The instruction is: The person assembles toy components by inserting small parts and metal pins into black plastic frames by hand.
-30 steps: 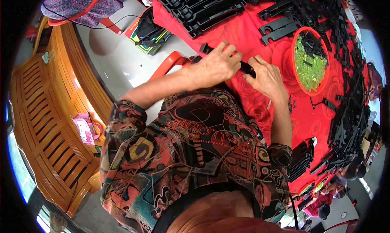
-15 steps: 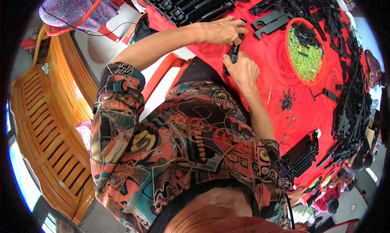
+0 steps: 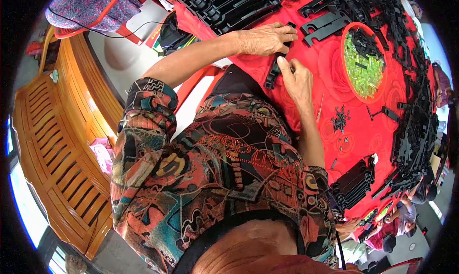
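Black part [image 3: 272, 76]: long axis points away, slightly right. Left hand [image 3: 267, 39]: fingers grasping its far half. Right hand [image 3: 299, 82]: touching its middle; cannot tell whether fingers grip.

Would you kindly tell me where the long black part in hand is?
In the head view, the long black part is above and right of centre, gripped by the left hand, the right hand at its middle.
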A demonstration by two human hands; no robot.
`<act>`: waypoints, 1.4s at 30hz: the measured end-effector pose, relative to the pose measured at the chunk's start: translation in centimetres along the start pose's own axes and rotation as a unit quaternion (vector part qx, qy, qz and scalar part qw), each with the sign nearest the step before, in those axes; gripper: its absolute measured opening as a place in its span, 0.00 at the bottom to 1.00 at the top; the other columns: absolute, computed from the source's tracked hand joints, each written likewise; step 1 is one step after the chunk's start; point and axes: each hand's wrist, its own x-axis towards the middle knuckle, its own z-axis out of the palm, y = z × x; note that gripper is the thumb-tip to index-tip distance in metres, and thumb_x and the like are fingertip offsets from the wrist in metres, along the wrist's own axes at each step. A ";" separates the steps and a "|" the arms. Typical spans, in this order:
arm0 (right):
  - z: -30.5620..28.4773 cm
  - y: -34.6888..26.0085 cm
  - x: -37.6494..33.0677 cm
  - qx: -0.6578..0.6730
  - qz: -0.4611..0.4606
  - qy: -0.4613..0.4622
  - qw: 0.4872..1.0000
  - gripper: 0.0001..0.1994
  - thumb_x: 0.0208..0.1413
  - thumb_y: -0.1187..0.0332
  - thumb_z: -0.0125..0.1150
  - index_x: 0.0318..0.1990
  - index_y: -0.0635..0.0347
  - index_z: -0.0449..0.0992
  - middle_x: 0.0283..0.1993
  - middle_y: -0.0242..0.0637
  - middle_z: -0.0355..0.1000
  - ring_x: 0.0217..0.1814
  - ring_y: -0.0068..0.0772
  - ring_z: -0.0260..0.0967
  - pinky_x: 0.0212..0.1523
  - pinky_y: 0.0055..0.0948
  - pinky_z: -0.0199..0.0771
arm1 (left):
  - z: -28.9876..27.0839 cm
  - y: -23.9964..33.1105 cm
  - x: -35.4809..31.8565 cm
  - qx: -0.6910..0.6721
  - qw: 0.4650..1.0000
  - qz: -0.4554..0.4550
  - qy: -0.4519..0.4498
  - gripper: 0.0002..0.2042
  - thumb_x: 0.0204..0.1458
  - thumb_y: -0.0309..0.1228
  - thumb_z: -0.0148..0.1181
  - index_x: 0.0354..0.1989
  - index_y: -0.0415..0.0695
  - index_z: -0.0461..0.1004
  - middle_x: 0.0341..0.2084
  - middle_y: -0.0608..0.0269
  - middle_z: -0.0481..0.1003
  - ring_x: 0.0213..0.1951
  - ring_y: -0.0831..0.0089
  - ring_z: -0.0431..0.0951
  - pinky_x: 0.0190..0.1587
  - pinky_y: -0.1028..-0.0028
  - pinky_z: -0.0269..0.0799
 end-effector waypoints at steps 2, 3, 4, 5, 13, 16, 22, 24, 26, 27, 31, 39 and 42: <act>-0.1 -0.3 0.0 0.009 0.009 -0.006 1.000 0.28 0.50 0.44 0.54 0.20 0.65 0.68 0.18 0.52 0.67 0.23 0.55 0.68 0.26 0.46 0.64 | -0.1 -0.1 0.2 -0.001 1.000 -0.002 -0.010 0.09 0.40 0.27 0.57 0.32 0.43 0.76 0.55 0.52 0.63 0.61 0.58 0.57 0.58 0.58 0.59; 0.1 -0.3 -0.1 0.004 0.013 -0.010 1.000 0.26 0.50 0.46 0.55 0.20 0.65 0.68 0.18 0.52 0.66 0.23 0.54 0.68 0.26 0.46 0.64 | -0.1 -0.1 0.3 -0.002 1.000 -0.003 -0.020 0.09 0.40 0.28 0.57 0.32 0.43 0.76 0.56 0.52 0.62 0.61 0.58 0.58 0.58 0.58 0.60; 0.3 -0.2 -0.2 0.000 0.018 -0.013 1.000 0.25 0.50 0.48 0.56 0.20 0.65 0.68 0.18 0.52 0.66 0.23 0.54 0.68 0.26 0.46 0.64 | -0.2 -0.1 0.2 -0.003 1.000 -0.003 -0.020 0.09 0.40 0.28 0.57 0.32 0.43 0.76 0.56 0.52 0.62 0.61 0.58 0.58 0.58 0.58 0.60; 0.6 -0.2 -0.2 0.000 0.019 -0.013 1.000 0.25 0.50 0.48 0.56 0.20 0.65 0.68 0.18 0.52 0.66 0.23 0.54 0.68 0.26 0.46 0.64 | -0.3 -0.2 0.0 -0.011 1.000 -0.003 -0.020 0.08 0.41 0.28 0.57 0.32 0.43 0.76 0.55 0.52 0.62 0.61 0.58 0.58 0.57 0.57 0.60; 1.4 -0.3 1.0 -0.066 0.073 -0.018 0.995 0.19 0.48 0.54 0.55 0.22 0.65 0.71 0.24 0.53 0.70 0.29 0.60 0.68 0.29 0.50 0.65 | 0.3 -0.7 0.4 0.038 0.998 0.039 0.009 0.10 0.40 0.32 0.58 0.31 0.43 0.76 0.50 0.55 0.66 0.58 0.60 0.61 0.51 0.59 0.66; 1.3 -1.0 1.5 -0.108 0.103 -0.026 0.988 0.19 0.47 0.53 0.54 0.22 0.63 0.74 0.26 0.54 0.71 0.32 0.59 0.69 0.32 0.49 0.67 | 0.8 -0.8 0.6 -0.016 1.000 0.017 0.011 0.08 0.41 0.31 0.58 0.29 0.42 0.76 0.49 0.54 0.67 0.57 0.60 0.62 0.51 0.61 0.67; 1.7 -0.3 2.7 -0.090 0.131 -0.013 0.987 0.20 0.47 0.51 0.53 0.26 0.60 0.77 0.30 0.54 0.72 0.37 0.57 0.70 0.35 0.50 0.68 | 1.9 -0.1 0.1 -0.052 0.996 0.000 0.079 0.08 0.40 0.29 0.55 0.26 0.39 0.75 0.50 0.50 0.67 0.56 0.58 0.64 0.54 0.62 0.66; 1.5 -0.4 2.6 -0.084 0.130 -0.012 0.988 0.19 0.47 0.51 0.53 0.26 0.60 0.77 0.30 0.54 0.72 0.36 0.57 0.70 0.35 0.50 0.68 | 1.9 0.3 -0.2 0.016 0.995 0.017 0.095 0.08 0.40 0.29 0.55 0.28 0.39 0.75 0.49 0.50 0.67 0.55 0.57 0.65 0.52 0.62 0.67; 1.8 -0.5 2.6 -0.083 0.125 -0.014 0.989 0.19 0.47 0.51 0.54 0.27 0.60 0.77 0.30 0.54 0.72 0.36 0.57 0.70 0.34 0.50 0.68 | 1.7 1.2 -1.0 0.085 0.989 0.031 0.115 0.09 0.40 0.29 0.55 0.30 0.39 0.75 0.48 0.50 0.67 0.54 0.56 0.65 0.51 0.63 0.68; 2.1 -0.3 2.6 -0.073 0.125 0.002 0.989 0.19 0.47 0.51 0.54 0.27 0.60 0.77 0.29 0.54 0.72 0.36 0.57 0.70 0.34 0.50 0.68 | 1.4 2.3 -1.3 0.075 0.984 -0.014 0.163 0.10 0.40 0.29 0.55 0.32 0.40 0.74 0.48 0.51 0.68 0.53 0.56 0.66 0.49 0.63 0.68; 2.3 0.5 2.7 -0.053 0.120 0.024 0.991 0.19 0.47 0.52 0.53 0.24 0.61 0.77 0.28 0.54 0.72 0.35 0.58 0.70 0.34 0.49 0.68 | -0.2 8.1 -1.9 -0.022 0.940 -0.236 0.244 0.16 0.40 0.31 0.60 0.40 0.41 0.71 0.42 0.51 0.69 0.42 0.56 0.70 0.43 0.63 0.68; 1.8 -0.5 3.7 -0.093 0.132 -0.016 0.987 0.21 0.47 0.50 0.51 0.22 0.61 0.76 0.25 0.54 0.72 0.33 0.57 0.70 0.34 0.50 0.68 | 3.5 11.6 -2.4 -0.067 0.912 -0.363 0.179 0.24 0.38 0.34 0.65 0.43 0.33 0.65 0.36 0.47 0.68 0.37 0.53 0.69 0.41 0.60 0.66; 1.8 -0.4 3.7 -0.067 0.103 -0.013 0.992 0.22 0.48 0.50 0.51 0.23 0.63 0.76 0.24 0.53 0.72 0.32 0.56 0.70 0.33 0.49 0.67 | 3.7 10.9 -2.8 -0.067 0.907 -0.361 0.206 0.20 0.39 0.27 0.61 0.42 0.33 0.65 0.35 0.47 0.67 0.36 0.52 0.68 0.40 0.60 0.66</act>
